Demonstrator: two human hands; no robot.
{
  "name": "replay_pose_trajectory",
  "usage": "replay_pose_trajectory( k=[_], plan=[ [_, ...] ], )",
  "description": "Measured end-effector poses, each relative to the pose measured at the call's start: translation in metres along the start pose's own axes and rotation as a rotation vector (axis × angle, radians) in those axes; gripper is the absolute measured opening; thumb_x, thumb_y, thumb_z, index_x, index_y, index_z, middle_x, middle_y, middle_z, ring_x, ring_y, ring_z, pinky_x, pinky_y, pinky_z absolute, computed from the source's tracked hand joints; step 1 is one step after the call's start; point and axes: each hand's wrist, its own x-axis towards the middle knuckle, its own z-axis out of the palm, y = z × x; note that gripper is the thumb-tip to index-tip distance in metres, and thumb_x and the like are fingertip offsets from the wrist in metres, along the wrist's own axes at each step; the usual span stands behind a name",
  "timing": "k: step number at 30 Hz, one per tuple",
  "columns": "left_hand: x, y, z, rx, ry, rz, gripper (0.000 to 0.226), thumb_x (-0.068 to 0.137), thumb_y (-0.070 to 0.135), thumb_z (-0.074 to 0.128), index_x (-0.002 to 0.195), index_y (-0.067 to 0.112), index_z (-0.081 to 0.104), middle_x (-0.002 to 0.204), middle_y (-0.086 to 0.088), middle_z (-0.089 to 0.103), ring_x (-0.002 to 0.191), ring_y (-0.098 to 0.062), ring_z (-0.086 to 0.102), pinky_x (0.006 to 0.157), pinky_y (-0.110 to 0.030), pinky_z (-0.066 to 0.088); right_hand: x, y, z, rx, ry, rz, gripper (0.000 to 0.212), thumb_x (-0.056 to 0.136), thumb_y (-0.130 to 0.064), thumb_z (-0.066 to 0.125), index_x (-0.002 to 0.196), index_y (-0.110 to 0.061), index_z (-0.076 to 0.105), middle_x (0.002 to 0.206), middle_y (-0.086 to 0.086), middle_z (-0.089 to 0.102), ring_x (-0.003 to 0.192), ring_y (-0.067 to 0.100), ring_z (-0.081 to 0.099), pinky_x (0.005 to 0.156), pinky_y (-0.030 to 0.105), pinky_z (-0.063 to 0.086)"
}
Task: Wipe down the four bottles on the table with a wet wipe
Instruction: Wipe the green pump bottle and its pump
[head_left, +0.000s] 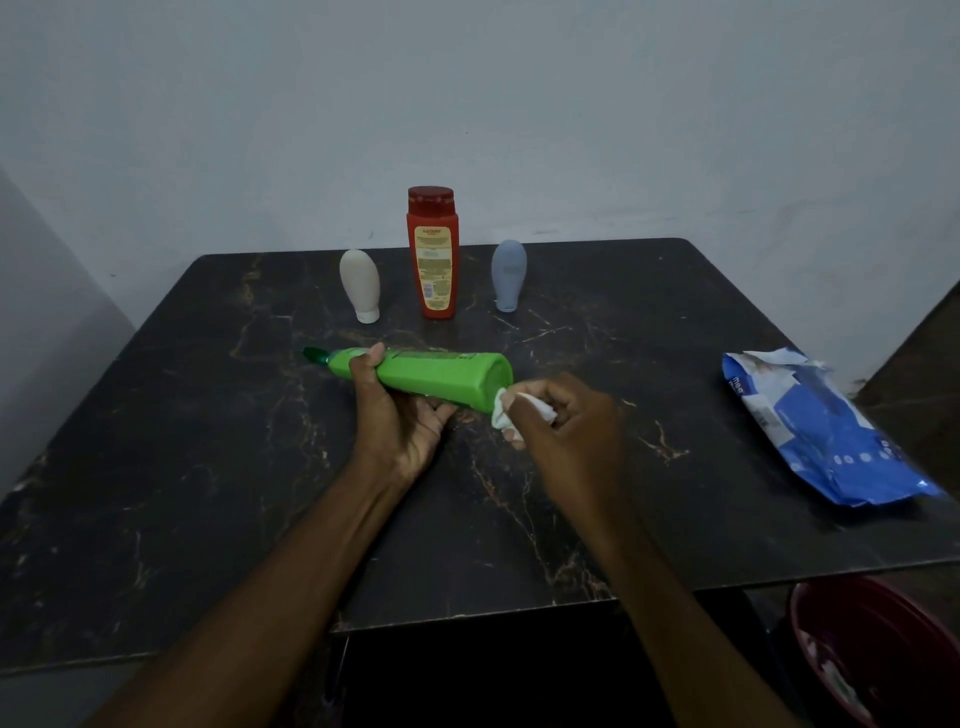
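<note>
Four bottles on the table (208, 467): red bottle (432, 254) upright at the far middle, beige bottle (359, 286) just left of it, grey bottle (509, 275) just right, both of those standing on their caps. Green bottle (441, 376) nearer, mid-table, lying sideways with its cap pointing left, gripped by the left hand (400, 410), fingers curled under and thumb over near the neck. Right hand (566, 421) bunched around a white wipe (506, 413), pressing it against the green bottle's base end. Blue wipe pack (815, 431) flat near the right edge. Red tub (883, 649) down below the near right corner.
</note>
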Motion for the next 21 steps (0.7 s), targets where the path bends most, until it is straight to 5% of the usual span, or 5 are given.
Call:
replay_pose_trajectory(
  k=[6, 10, 15, 21],
  plan=[
    [-0.002, 0.001, 0.000, 0.007, -0.003, 0.002, 0.052, 0.094, 0.046, 0.057, 0.130, 0.009, 0.049, 0.123, -0.018, 0.064, 0.124, -0.033, 0.062, 0.090, -0.050, 0.060, 0.020, 0.000, -0.001, -0.121, 0.047, -0.038, 0.007, 0.086, -0.013, 0.070, 0.081, -0.017, 0.073, 0.067, -0.015, 0.063, 0.066, -0.005, 0.062, 0.056, 0.002, 0.038],
    [-0.002, 0.000, 0.002, 0.029, 0.005, 0.004, 0.048, 0.096, 0.045, 0.055, 0.127, 0.009, 0.051, 0.113, -0.016, 0.068, 0.110, -0.031, 0.068, 0.082, -0.047, 0.062, 0.017, 0.002, -0.005, -0.142, -0.001, -0.061, 0.005, 0.086, -0.016, 0.072, 0.081, -0.015, 0.074, 0.067, -0.013, 0.064, 0.066, -0.004, 0.062, 0.057, 0.002, 0.038],
    [-0.002, 0.001, 0.000, 0.018, 0.005, 0.010, 0.052, 0.094, 0.046, 0.057, 0.131, 0.010, 0.049, 0.126, -0.017, 0.061, 0.127, -0.033, 0.059, 0.092, -0.050, 0.059, 0.023, -0.001, -0.005, -0.163, 0.000, -0.095, 0.006, 0.085, -0.012, 0.071, 0.080, -0.015, 0.073, 0.068, -0.018, 0.060, 0.071, -0.007, 0.061, 0.058, 0.001, 0.040],
    [-0.004, 0.000, 0.003, 0.044, 0.013, 0.016, 0.042, 0.097, 0.046, 0.054, 0.120, 0.011, 0.054, 0.106, -0.013, 0.069, 0.111, -0.029, 0.067, 0.089, -0.048, 0.060, 0.019, -0.003, -0.007, -0.143, -0.034, -0.132, 0.004, 0.084, -0.014, 0.073, 0.081, -0.016, 0.074, 0.068, -0.014, 0.063, 0.070, -0.005, 0.062, 0.057, 0.001, 0.039]
  ],
)
